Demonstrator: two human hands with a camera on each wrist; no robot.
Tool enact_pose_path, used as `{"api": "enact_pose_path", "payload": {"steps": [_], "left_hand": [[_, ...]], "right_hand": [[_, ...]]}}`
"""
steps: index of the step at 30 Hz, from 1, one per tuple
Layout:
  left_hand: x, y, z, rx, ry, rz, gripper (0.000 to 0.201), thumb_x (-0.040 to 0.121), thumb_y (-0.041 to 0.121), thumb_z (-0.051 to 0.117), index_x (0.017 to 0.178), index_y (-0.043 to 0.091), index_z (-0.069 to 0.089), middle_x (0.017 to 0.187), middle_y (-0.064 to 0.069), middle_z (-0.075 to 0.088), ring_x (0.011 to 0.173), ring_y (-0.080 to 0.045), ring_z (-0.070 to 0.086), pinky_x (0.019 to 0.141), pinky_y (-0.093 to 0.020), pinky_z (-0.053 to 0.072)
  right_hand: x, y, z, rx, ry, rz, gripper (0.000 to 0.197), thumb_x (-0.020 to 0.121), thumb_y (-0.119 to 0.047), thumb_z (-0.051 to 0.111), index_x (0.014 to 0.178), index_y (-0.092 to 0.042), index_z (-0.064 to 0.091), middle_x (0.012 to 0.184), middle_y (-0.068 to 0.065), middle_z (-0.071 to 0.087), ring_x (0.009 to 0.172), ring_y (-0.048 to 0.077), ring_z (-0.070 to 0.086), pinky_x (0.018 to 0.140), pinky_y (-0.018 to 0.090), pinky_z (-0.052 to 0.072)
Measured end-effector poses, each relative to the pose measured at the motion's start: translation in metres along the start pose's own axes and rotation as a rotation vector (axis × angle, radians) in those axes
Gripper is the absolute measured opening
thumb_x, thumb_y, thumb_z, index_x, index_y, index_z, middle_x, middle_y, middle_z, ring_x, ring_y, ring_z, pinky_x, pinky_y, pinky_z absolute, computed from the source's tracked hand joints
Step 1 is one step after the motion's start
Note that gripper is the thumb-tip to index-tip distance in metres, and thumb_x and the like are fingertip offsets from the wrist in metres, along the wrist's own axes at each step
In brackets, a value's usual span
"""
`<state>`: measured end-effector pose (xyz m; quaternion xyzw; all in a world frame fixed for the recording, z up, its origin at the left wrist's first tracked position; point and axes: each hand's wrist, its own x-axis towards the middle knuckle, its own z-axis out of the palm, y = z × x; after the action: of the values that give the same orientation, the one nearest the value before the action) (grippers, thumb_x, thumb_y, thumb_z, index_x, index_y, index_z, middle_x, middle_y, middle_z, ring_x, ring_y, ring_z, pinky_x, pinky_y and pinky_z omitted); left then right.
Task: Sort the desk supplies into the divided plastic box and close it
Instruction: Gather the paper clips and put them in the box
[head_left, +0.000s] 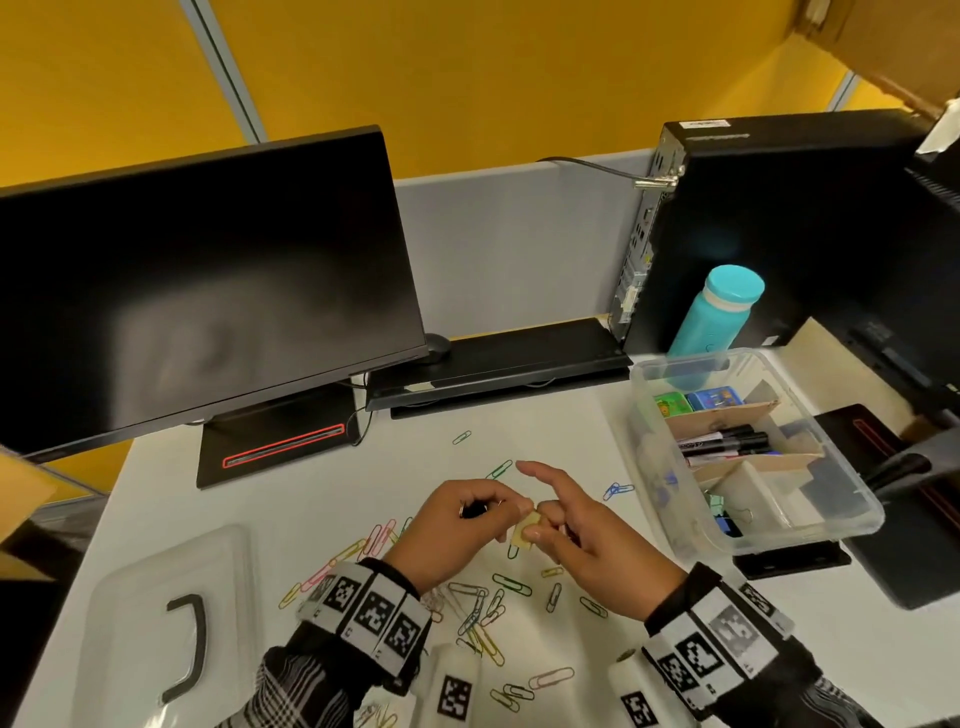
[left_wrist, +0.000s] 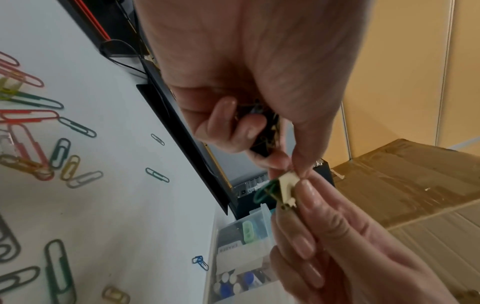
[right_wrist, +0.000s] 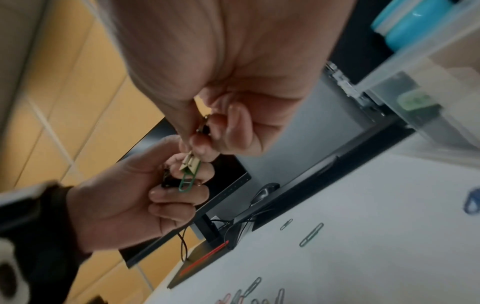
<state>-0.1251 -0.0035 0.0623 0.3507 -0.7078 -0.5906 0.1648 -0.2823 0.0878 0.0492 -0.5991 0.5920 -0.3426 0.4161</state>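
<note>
Separating a clip tangle above the counter

Head view: left hand (head_left: 457, 525) and right hand (head_left: 582, 535) are pinching a cream binder clip (head_left: 524, 532). Wrist views: a green paper clip (left_wrist: 265, 192) is dangling from it, light, springy, slippery; best held by its loop.

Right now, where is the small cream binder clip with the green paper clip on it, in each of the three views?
Head: the cream binder clip sits low centre, between both hands.
Left wrist: right of centre, pinched at the fingertips.
Right wrist: left of centre.
Shared landmark: the blue paper clips on the desk.
</note>
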Motion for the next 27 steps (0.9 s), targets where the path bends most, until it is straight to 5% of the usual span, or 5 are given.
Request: {"api": "enact_pose_path", "payload": {"steps": [6, 11, 22, 25, 27], "left_hand": [[-0.001, -0.010, -0.007, 0.064, 0.014, -0.003, 0.018, 0.090, 0.020, 0.060, 0.079, 0.010, 0.070, 0.061, 0.000, 0.058, 0.058, -0.008, 0.051, 0.060, -0.018, 0.042], [0.002, -0.017, -0.012, 0.425, 0.021, 0.042, 0.023, 0.088, 0.036, 0.060, 0.071, 0.020, 0.061, 0.062, 0.007, 0.060, 0.059, -0.010, 0.055, 0.062, -0.031, 0.049], [0.006, -0.017, -0.027, 0.618, 0.287, 0.133, 0.021, 0.091, 0.042, 0.053, 0.079, 0.025, 0.058, 0.069, 0.011, 0.055, 0.067, -0.005, 0.054, 0.061, -0.022, 0.046], [0.007, -0.016, -0.039, 0.577, 0.410, 0.113, 0.022, 0.091, 0.041, 0.055, 0.076, 0.024, 0.058, 0.067, 0.009, 0.057, 0.065, -0.004, 0.055, 0.056, -0.014, 0.043], [0.006, -0.019, -0.045, 0.550, 0.429, 0.076, 0.023, 0.091, 0.040, 0.056, 0.076, 0.023, 0.059, 0.066, 0.008, 0.058, 0.063, -0.002, 0.056, 0.051, -0.012, 0.041]], "right_hand": [[0.005, -0.012, 0.009, -0.325, -0.057, -0.025, 0.065, 0.098, -0.024, 0.044, 0.148, -0.032, 0.003, 0.064, -0.019, 0.042, 0.064, -0.009, 0.049, 0.062, 0.011, 0.036], [0.003, -0.004, 0.018, -0.599, -0.030, -0.004, 0.065, 0.099, -0.035, 0.036, 0.147, -0.035, -0.008, 0.088, -0.007, 0.058, 0.068, 0.012, 0.053, 0.066, 0.031, 0.048], [-0.006, 0.019, 0.034, -0.673, 0.014, 0.086, 0.062, 0.099, -0.036, 0.031, 0.136, -0.037, -0.018, 0.092, 0.000, 0.060, 0.071, 0.017, 0.056, 0.062, 0.031, 0.046], [-0.009, 0.035, 0.031, -0.635, 0.044, 0.119, 0.062, 0.099, -0.036, 0.033, 0.143, -0.033, -0.010, 0.083, -0.006, 0.057, 0.064, 0.009, 0.050, 0.058, 0.022, 0.043], [-0.009, 0.049, 0.026, -0.527, 0.059, 0.157, 0.054, 0.099, -0.032, 0.037, 0.146, -0.027, 0.013, 0.072, -0.014, 0.049, 0.057, 0.003, 0.045, 0.054, 0.014, 0.035]]}}
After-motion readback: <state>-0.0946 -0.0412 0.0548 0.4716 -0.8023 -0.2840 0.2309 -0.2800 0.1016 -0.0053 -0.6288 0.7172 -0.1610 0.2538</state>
